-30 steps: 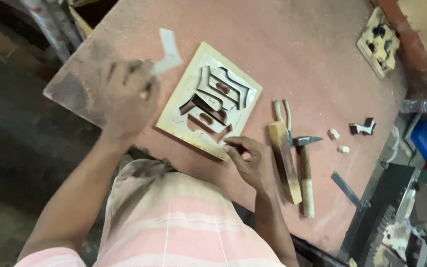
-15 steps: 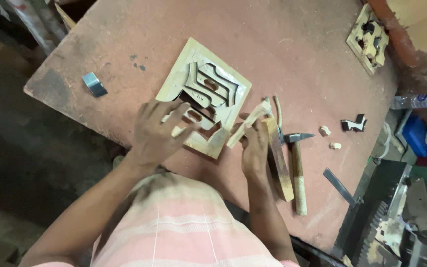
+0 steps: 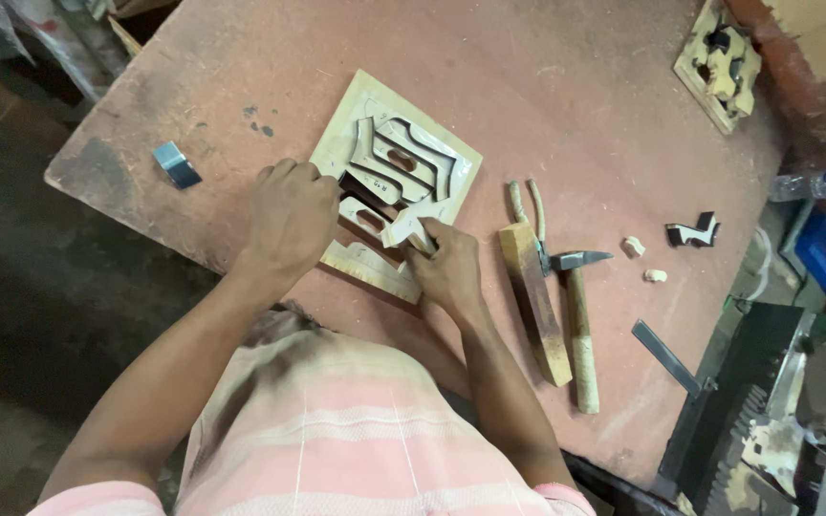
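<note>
Head view, single entry.

Item 1: a square pale wooden board with curved cut-out slots and inlaid strips [image 3: 403, 172] is laid flat on the worn reddish table [image 3: 576, 86], near the table's front edge.

Item 2: the left hand [image 3: 291, 215] is placed on the board's left side, fingers curled down onto the surface. Whether its grip is clamped on anything cannot be told, as the fingertips are hidden.

Item 3: the right hand [image 3: 448, 268] is set at the board's lower corner, its grip pinched together on a small pale wooden piece [image 3: 411, 229] that is held against the board.

Item 4: a small bent grey metal strip [image 3: 176, 163] is seen well to the left of the board.

Item 5: a long brown wooden block [image 3: 533, 301] is laid just right of the right hand. A pair of pliers with pale handles [image 3: 528, 205] is found touching the block's upper end.

Item 6: a hammer with a light wooden handle and dark metal head [image 3: 580, 320] is laid beside the block.

Item 7: two small pale chips [image 3: 642, 260] and a dark bent metal piece [image 3: 692, 231] are scattered further right.

Item 8: a flat grey metal bar [image 3: 666, 355] is placed near the table's right edge.

Item 9: a second square pale wooden board with dark cut-outs [image 3: 719, 62] is set at the far right corner, well apart from the hands.
</note>
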